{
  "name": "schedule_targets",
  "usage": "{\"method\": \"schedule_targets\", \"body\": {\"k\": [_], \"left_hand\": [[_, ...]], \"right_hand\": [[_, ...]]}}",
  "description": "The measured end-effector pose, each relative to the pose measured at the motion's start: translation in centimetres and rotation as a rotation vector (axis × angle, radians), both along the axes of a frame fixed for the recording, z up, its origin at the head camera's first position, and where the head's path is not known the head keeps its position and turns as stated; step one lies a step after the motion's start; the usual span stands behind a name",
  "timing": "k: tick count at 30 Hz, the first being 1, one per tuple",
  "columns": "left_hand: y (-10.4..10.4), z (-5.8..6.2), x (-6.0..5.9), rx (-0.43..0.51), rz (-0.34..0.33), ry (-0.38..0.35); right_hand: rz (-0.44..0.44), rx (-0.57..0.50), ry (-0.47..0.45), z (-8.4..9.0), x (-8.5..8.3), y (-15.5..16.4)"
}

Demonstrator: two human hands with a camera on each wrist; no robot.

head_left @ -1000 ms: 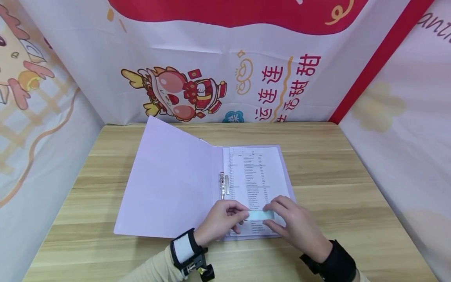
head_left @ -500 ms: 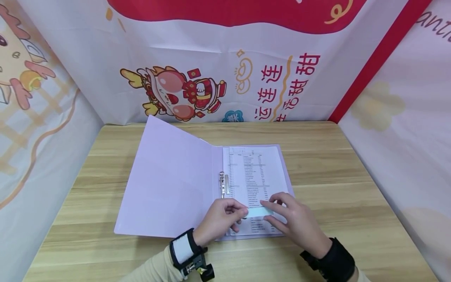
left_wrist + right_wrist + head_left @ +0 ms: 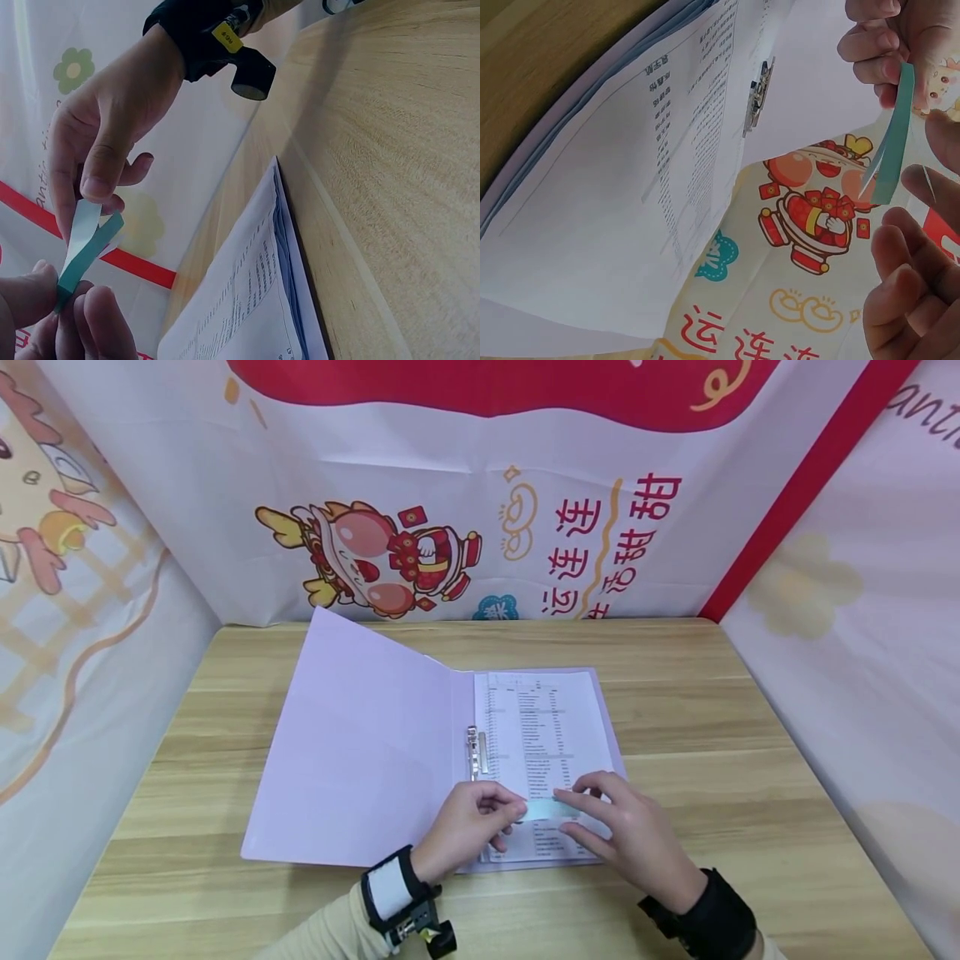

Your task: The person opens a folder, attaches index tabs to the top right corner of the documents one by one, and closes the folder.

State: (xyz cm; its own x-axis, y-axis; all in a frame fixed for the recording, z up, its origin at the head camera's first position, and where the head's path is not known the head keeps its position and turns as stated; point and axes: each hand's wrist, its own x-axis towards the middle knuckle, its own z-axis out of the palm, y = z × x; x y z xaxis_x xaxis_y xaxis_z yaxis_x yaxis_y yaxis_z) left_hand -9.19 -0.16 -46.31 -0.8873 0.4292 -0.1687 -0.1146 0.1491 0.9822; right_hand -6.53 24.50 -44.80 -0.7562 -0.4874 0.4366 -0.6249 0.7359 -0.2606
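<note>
hands (image 3: 551,827) on strip (image 3: 553,810); folder (image 3: 360,752) beneath

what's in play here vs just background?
In play: left hand and right hand pinching the teal strip; printed sheet; open folder with metal clip.
Background: wooden table; cartoon banner.

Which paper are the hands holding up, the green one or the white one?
The small green strip, pinched between both hands; the white printed sheet lies flat in the folder.
</note>
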Motion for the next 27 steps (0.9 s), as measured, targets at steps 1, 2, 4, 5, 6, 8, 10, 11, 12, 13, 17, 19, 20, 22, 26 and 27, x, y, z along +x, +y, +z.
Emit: {"method": "schedule_targets", "body": {"k": [1, 2, 4, 5, 6, 8, 10, 11, 12, 13, 17, 19, 20, 22, 26, 27], "left_hand": [[-0.01, 0.0, -0.02, 0.001, 0.001, 0.001], [-0.01, -0.02, -0.05, 0.003, 0.003, 0.002], [0.0, -0.05, -0.1, 0.006, 0.005, 0.006], [0.02, -0.08, -0.12, 0.009, 0.006, 0.009], [0.03, -0.11, -0.15, 0.011, 0.007, 0.013], [0.06, -0.17, -0.17, 0.014, 0.01, 0.016], [0.09, -0.24, -0.18, 0.019, 0.013, 0.021], [0.1, -0.27, -0.18, 0.02, 0.014, 0.022], [0.11, -0.29, -0.18, 0.022, 0.015, 0.023], [0.11, -0.31, -0.18, 0.023, 0.015, 0.023], [0.11, -0.34, -0.15, 0.02, 0.015, 0.018], [0.11, -0.34, -0.12, 0.02, 0.012, 0.014], [0.12, -0.34, -0.11, 0.021, 0.01, 0.013], [0.15, -0.35, -0.09, 0.025, 0.004, 0.016], [0.19, -0.37, -0.05, 0.032, -0.007, 0.026], [0.2, -0.36, -0.03, 0.033, -0.009, 0.03]], "right_hand": [[0.002, -0.006, 0.004, 0.0, 0.05, 0.01], [0.006, -0.015, 0.01, 0.0, 0.09, 0.02], [0.011, -0.035, 0.022, 0.03, 0.17, 0.01], [0.012, -0.044, 0.029, 0.05, 0.2, -0.01], [0.013, -0.053, 0.036, 0.08, 0.22, -0.05], [0.018, -0.073, 0.046, 0.16, 0.23, -0.14], [0.02, -0.095, 0.052, 0.23, 0.22, -0.24], [0.021, -0.106, 0.052, 0.26, 0.22, -0.29], [0.022, -0.117, 0.049, 0.28, 0.22, -0.33], [0.021, -0.128, 0.046, 0.29, 0.23, -0.37], [0.015, -0.149, 0.033, 0.26, 0.3, -0.46], [0.009, -0.154, 0.027, 0.21, 0.34, -0.47], [0.007, -0.156, 0.024, 0.19, 0.36, -0.48], [0.001, -0.158, 0.017, 0.16, 0.38, -0.5], [-0.012, -0.162, -0.005, 0.2, 0.35, -0.58], [-0.014, -0.166, -0.01, 0.23, 0.35, -0.62]]}}
